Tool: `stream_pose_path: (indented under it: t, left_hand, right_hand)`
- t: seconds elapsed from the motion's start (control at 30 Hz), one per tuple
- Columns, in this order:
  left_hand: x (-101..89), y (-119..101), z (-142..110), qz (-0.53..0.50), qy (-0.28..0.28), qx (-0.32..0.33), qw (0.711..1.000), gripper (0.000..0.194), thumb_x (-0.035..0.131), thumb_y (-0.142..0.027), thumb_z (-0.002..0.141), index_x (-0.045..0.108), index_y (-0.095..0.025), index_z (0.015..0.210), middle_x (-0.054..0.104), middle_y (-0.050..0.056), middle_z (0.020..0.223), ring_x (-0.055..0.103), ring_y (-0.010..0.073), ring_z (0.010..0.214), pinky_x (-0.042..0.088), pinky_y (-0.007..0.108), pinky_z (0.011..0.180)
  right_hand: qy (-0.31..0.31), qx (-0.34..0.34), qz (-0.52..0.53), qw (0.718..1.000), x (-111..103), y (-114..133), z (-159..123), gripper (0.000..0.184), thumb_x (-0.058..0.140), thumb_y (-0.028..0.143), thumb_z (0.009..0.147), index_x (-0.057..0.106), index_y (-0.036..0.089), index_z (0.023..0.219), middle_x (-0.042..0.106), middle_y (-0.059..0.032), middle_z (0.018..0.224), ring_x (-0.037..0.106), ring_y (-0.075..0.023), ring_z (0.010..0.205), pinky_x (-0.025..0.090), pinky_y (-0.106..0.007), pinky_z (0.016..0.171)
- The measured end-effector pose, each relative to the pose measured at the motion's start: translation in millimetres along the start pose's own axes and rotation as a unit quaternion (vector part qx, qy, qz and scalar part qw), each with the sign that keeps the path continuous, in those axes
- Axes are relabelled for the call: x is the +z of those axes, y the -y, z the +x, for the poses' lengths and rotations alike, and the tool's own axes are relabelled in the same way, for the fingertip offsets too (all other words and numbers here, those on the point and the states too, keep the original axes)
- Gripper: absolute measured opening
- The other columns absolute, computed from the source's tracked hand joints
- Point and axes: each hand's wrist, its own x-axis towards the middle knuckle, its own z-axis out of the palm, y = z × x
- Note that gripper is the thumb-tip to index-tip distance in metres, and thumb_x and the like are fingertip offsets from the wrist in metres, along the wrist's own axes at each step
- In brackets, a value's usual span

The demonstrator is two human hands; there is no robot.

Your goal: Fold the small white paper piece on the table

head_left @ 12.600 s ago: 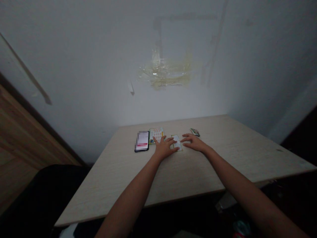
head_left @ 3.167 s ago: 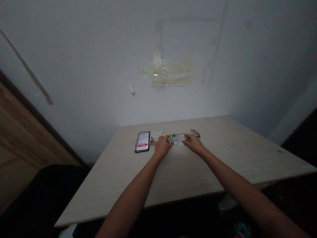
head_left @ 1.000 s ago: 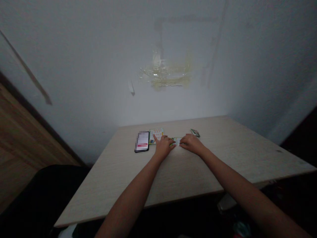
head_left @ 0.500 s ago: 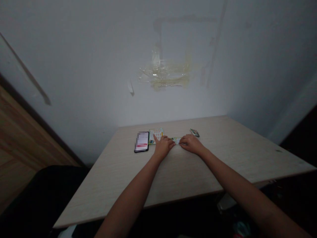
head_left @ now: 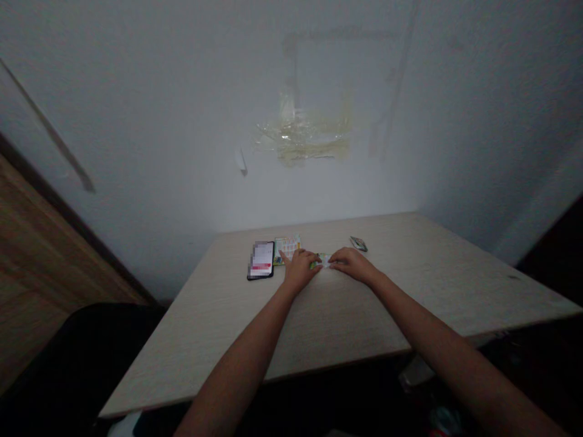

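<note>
A small printed paper piece (head_left: 325,260), greenish and white, lies on the table between my two hands. My left hand (head_left: 300,269) has its thumb and forefinger closed on the left end of it, while another finger sticks out over a printed sheet (head_left: 288,244). At the right end, the bent fingertips of my right hand (head_left: 350,263) pinch the same piece. Parts of it are hidden under the fingers, and its exact kind is too small to make out.
A phone (head_left: 261,261) with a lit screen lies left of the printed sheet. Beyond my right hand sits a small dark-and-light packet (head_left: 358,243). The pale wooden table (head_left: 218,315) meets a wall (head_left: 182,121) with old tape (head_left: 314,136) on it.
My fingers have shifted slightly on the paper piece, and a green part now shows by my left fingertips. The phone, sheet and packet stay where they were.
</note>
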Motion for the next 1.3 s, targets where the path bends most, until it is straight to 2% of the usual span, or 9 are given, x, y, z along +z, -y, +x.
stream_pose_path:
  t: [0.1,0.3,0.57,1.0,1.3]
  left_hand:
    - [1.0,1.4,0.5,0.003,0.014,-0.009,1.0,0.023,0.06,-0.045,0.091,0.072,-0.04,0.111,0.069,-0.002,0.128,0.044,0.0326,0.133,-0.007,0.081,0.107]
    - [1.9,2.2,1.0,-0.01,0.013,-0.02,1.0,0.024,0.061,-0.045,0.09,0.073,-0.04,0.11,0.068,-0.002,0.131,0.043,0.0336,0.136,-0.003,0.076,0.113]
    - [0.6,1.4,0.1,-0.013,0.012,-0.029,0.999,0.024,0.058,-0.045,0.091,0.073,-0.041,0.11,0.069,-0.003,0.129,0.043,0.0332,0.135,-0.008,0.079,0.108]
    - [2.0,1.4,-0.6,-0.007,0.007,-0.04,0.999,0.028,0.058,-0.044,0.09,0.072,-0.041,0.115,0.065,-0.001,0.134,0.04,0.0342,0.137,-0.004,0.078,0.111]
    - [0.8,1.4,-0.5,0.007,0.025,-0.051,0.998,0.028,0.055,-0.053,0.091,0.071,-0.042,0.111,0.064,-0.004,0.135,0.039,0.0336,0.136,-0.004,0.081,0.107]
  right_hand:
    - [0.002,0.043,0.027,0.999,-3.0,-8.3,-1.5,0.023,0.069,0.034,0.085,0.078,0.022,0.102,0.077,-0.0083,0.101,0.068,-0.0248,0.097,0.049,-0.037,0.092]
    - [-0.01,0.072,0.062,0.995,-1.1,-11.4,0.2,0.02,0.067,0.032,0.086,0.079,0.021,0.097,0.076,-0.0082,0.099,0.068,-0.0238,0.096,0.049,-0.036,0.091]
    - [-0.051,0.105,-0.019,0.993,13.6,-3.6,12.9,0.02,0.067,0.034,0.088,0.077,0.017,0.09,0.074,-0.0091,0.094,0.063,-0.0217,0.093,0.045,-0.032,0.087]
    - [-0.019,0.177,-0.142,0.974,22.4,9.4,22.1,0.029,0.057,0.045,0.095,0.073,0.02,0.097,0.069,-0.0085,0.1,0.055,-0.024,0.102,0.038,-0.032,0.084]
    - [0.011,0.199,-0.155,0.968,23.0,18.0,23.0,0.027,0.054,0.045,0.096,0.068,0.023,0.103,0.066,-0.0079,0.111,0.052,-0.0259,0.112,0.036,-0.037,0.09]
